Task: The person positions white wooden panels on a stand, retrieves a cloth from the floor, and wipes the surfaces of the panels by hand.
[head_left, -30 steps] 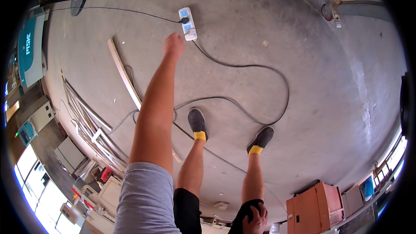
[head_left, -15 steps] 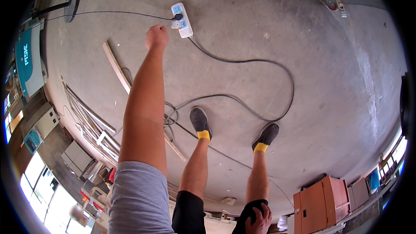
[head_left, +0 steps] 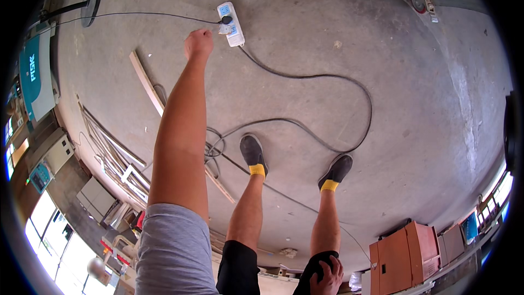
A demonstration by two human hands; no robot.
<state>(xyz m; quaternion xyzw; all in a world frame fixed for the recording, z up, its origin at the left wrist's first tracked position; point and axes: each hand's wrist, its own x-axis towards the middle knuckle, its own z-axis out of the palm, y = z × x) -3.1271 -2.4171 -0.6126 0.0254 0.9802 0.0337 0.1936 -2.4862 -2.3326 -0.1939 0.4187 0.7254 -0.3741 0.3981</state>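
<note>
My left hand (head_left: 198,43) reaches far forward, low over the floor, with its fingers curled together. Whatever may be inside them is hidden. Just right of it lies a white power strip (head_left: 235,38) with blue socket faces. A black plug (head_left: 226,20) sits in the strip, its thin black cord (head_left: 158,15) running off to the left. Beside that plug is a small white adapter (head_left: 224,30), close to my left fingertips. My right hand (head_left: 327,276) rests on my right knee, fingers apart, holding nothing.
The strip's thick dark cable (head_left: 327,76) curves over the concrete floor and loops near my feet. A wooden strip (head_left: 146,82) and several long rods (head_left: 106,145) lie at left. An orange cabinet (head_left: 394,261) stands at lower right, a round stand base (head_left: 92,3) at far left.
My left hand and the power strip have shifted very slightly in view. The white adapter looks a little tilted compared with before. My right hand stays on the knee.
</note>
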